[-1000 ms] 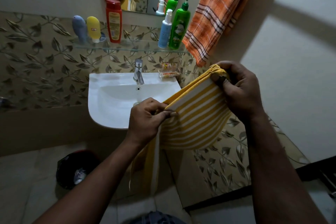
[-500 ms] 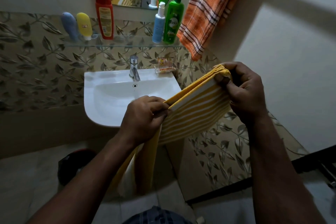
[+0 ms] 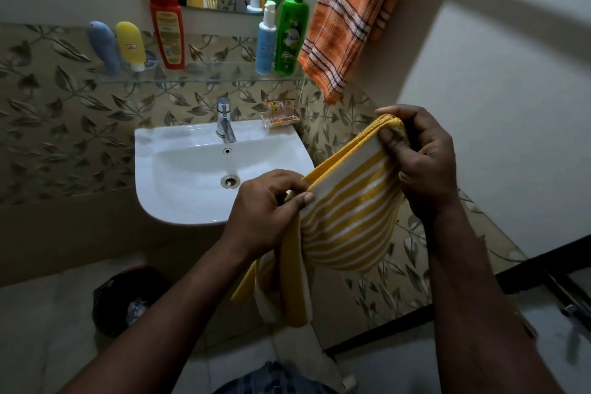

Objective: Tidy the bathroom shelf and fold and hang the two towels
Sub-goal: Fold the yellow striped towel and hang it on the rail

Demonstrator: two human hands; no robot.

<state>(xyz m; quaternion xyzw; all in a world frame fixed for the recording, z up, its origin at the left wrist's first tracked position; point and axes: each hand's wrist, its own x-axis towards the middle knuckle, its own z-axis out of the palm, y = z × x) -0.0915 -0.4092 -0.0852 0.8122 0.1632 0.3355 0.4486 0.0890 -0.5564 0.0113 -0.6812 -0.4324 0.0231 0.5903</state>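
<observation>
**Folding the yellow-striped towel [image 3: 348, 211] in mid-air beside the washbasin [image 3: 179, 189]**

The left hand [image 3: 265, 211] pinches one end of the layered top edge between thumb and curled fingers. The right hand [image 3: 422, 163] grips the other end, held higher. The towel sags between them, and a loose tail dangles below the left hand. A neat fold probably calls for squaring the stacked edges, drawing the cloth taut and gathering that tail before hanging it near the orange checked towel [image 3: 348, 19] on the wall. On the glass shelf [image 3: 204, 77], the green pump bottle [image 3: 291, 38] reads "Vatika". The label on the red bottle [image 3: 168, 29] is too small to read.
</observation>
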